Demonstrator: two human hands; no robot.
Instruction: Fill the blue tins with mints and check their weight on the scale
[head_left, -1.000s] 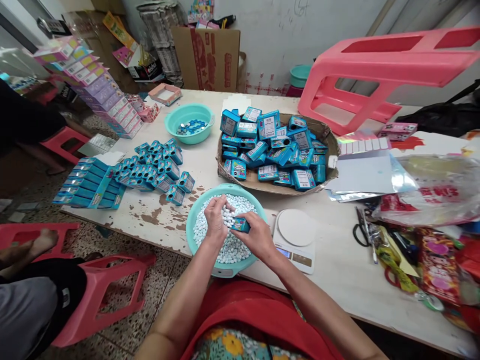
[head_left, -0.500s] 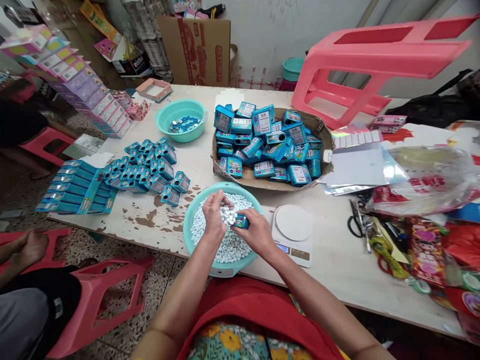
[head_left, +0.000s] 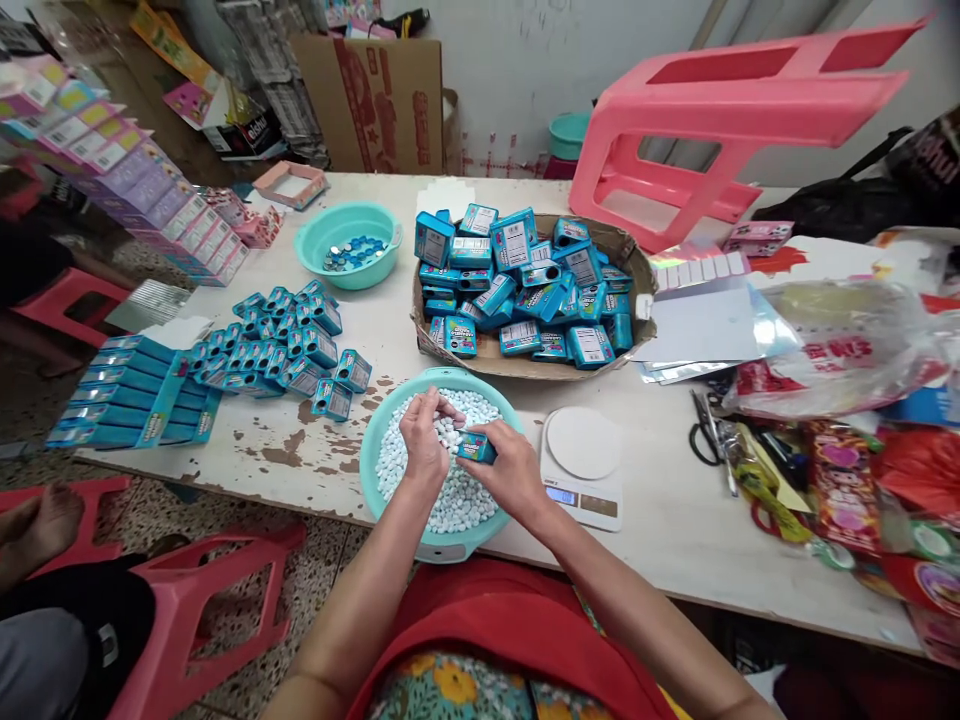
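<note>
My right hand (head_left: 510, 468) grips a small blue candy box (head_left: 475, 447), tipped on its side over a teal basin (head_left: 366, 450). Close against the box's end, my left hand (head_left: 425, 436) is cupped around some white candies (head_left: 448, 433). Its fingers curl over them. Loose white candies (head_left: 465, 503) fill the basin beneath both hands. To the right of the basin lies a white kitchen scale (head_left: 583, 445) with its display lit.
A cardboard tray (head_left: 491, 366) heaped with blue boxes stands behind the basin. Several blue boxes (head_left: 300, 350) cluster on the left, near a second teal basin (head_left: 349, 225). Scissors (head_left: 707, 437), plastic bags and a pink stool (head_left: 720, 110) occupy the right side.
The blue box in my right hand has turned to lie more level, showing more of its printed face. My left hand stays close to it with candies. The view has shifted slightly.
</note>
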